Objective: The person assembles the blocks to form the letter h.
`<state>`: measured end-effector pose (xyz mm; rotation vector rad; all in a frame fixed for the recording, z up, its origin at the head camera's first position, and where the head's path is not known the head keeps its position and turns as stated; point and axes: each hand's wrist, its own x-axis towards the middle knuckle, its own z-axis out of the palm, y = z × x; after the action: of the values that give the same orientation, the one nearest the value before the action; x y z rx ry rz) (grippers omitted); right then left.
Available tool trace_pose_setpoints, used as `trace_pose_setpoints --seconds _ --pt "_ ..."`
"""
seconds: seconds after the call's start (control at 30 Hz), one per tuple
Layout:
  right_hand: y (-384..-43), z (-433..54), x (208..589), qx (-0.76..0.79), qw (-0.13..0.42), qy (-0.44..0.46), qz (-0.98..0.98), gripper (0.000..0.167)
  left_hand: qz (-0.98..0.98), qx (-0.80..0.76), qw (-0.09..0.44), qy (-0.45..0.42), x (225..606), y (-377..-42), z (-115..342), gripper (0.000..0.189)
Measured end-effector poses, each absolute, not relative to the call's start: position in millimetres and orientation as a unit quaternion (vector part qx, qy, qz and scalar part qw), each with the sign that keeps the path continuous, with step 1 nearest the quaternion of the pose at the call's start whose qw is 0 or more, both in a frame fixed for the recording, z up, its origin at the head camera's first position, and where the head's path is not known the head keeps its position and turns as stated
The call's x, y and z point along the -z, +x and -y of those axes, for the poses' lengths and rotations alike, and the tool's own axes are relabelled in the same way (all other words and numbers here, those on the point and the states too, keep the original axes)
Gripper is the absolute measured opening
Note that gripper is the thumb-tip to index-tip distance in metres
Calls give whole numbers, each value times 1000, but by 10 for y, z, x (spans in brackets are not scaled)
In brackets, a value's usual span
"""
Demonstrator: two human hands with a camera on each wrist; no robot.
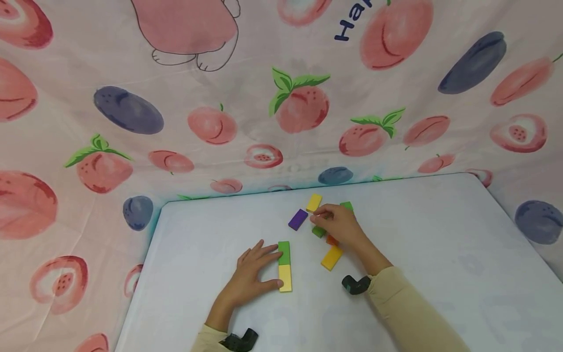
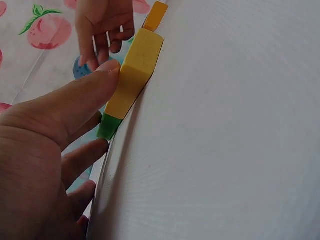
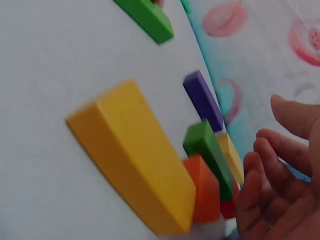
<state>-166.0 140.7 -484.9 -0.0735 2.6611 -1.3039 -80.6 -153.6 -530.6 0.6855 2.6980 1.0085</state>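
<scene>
My left hand (image 1: pixel 250 274) rests beside two blocks lying end to end, a green block (image 1: pixel 284 253) and a pale yellow block (image 1: pixel 285 278). Its thumb touches the yellow one and a fingertip the green one; the fingers are fairly straight. Over a loose group of blocks hovers my right hand (image 1: pixel 342 224), fingers loosely bent, with nothing seen between them in the right wrist view. Around it lie a purple block (image 1: pixel 298 219), a light yellow block (image 1: pixel 314 202), a green block (image 3: pixel 207 155), an orange block (image 3: pixel 204 192) and a deeper yellow block (image 1: pixel 332 257). A red block (image 3: pixel 228 208) is mostly hidden.
Another green block (image 1: pixel 346 206) shows behind the right hand. All the blocks lie on a white table (image 1: pixel 211 230), whose far edge meets a fruit-patterned cloth (image 1: pixel 246 88). Dark wrist devices (image 1: pixel 355 284) sit at both sleeves.
</scene>
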Motion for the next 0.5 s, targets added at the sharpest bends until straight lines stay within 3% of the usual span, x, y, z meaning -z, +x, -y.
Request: trace_pose_setpoints --seconds 0.3,0.5 --pt "-1724 -1648 4883 380 38 -23 -924 31 -905 -345 90 231 5305 -802 1539 69" --pt "-1700 -1660 4952 340 36 -12 -940 32 -904 -346 93 233 5301 -809 1543 69"
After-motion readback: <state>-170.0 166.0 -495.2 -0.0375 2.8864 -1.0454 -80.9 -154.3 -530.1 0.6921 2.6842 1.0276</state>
